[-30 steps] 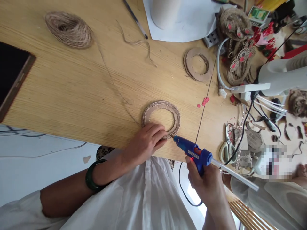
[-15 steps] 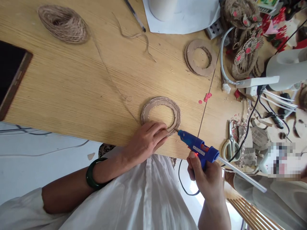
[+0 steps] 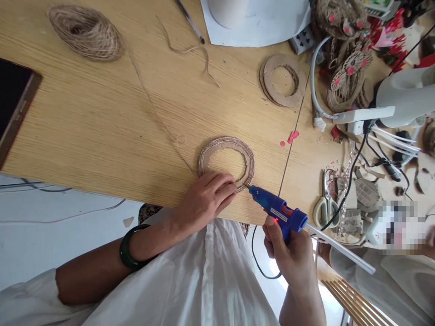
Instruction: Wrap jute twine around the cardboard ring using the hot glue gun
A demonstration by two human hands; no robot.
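Note:
A cardboard ring (image 3: pixel 250 158) with twine wound round its outer edge lies flat near the table's front edge. My left hand (image 3: pixel 209 194) is closed on the near side of this ring, its fingertips at the inner rim. In my right hand (image 3: pixel 292 251) is a blue hot glue gun (image 3: pixel 272 204), its red light lit and a clear glue stick (image 3: pixel 343 250) poking out the back. The gun's nozzle touches or nearly touches the ring's right near edge. From the ring a thin strand of twine (image 3: pixel 149 97) runs to the twine ball (image 3: pixel 86 34) at the far left.
Two stacked cardboard rings (image 3: pixel 270 83) and red paper dots (image 3: pixel 292 136) lie beyond. Scissors (image 3: pixel 326 203), a power strip (image 3: pixel 365 115), cables and craft scraps crowd the right. A dark-screened device (image 3: pixel 16 106) is at left, a pen (image 3: pixel 190 20) at the back. Another person's sleeve (image 3: pixel 380 276) shows lower right.
The whole view has shifted very slightly. Both hands, the glue gun and the ring keep nearly the same places relative to each other.

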